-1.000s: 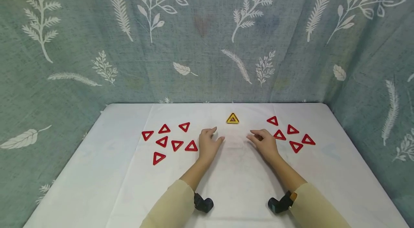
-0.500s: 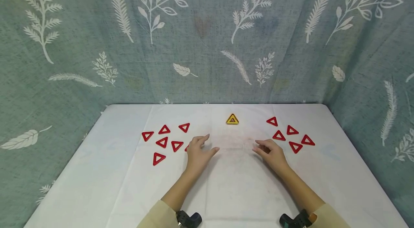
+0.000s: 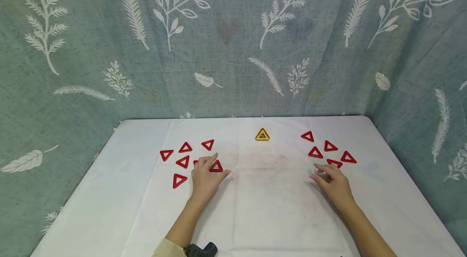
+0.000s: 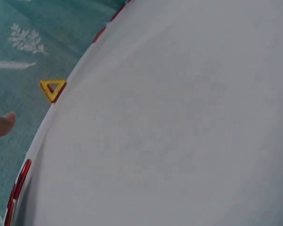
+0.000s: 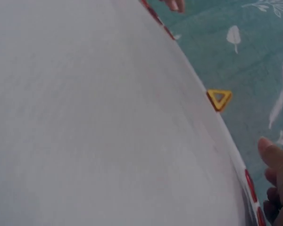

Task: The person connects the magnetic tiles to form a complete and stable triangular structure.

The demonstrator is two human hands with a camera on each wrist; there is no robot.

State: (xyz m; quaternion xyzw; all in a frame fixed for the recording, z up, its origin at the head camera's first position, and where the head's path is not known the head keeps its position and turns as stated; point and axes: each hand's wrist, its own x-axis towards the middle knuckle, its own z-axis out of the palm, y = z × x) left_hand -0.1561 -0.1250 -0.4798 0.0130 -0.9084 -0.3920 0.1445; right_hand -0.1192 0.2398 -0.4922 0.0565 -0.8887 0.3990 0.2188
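The left hand (image 3: 205, 178) hovers palm down over the cluster on the person's left, its grip apart: thumb and forefinger stand spread with a gap between them. A hollow red triangle (image 3: 216, 170) shows in that gap, lying on the white-covered counter (image 3: 273, 212). The curled knuckles block most of a second red triangle (image 3: 195, 162), so only a corner of it is visible. The right hand (image 3: 336, 186) has its grip apart as well, thumb and forefinger tips separated. Its fingers cover the lower part of the nearest right-hand triangle (image 3: 335, 161); whether they touch it cannot be told.

Five more red triangles lie loose around the left hand, beyond and to its left, each separate and pointing its own way. On the other side, four further ones lie just past the right hand, spread toward the far edge.

Near the far edge, between the two clusters and well apart from both hands, sits a single yellow triangle (image 3: 262, 139); both wrist views show red along its side. Faint reddish smudges mark the cloth in the middle. A grey-green curtain (image 3: 233, 46) printed with white leaves rises behind the counter and along both sides. A tan sleeve (image 3: 169, 249) and a black wrist camera (image 3: 202, 250) show at the left forearm.
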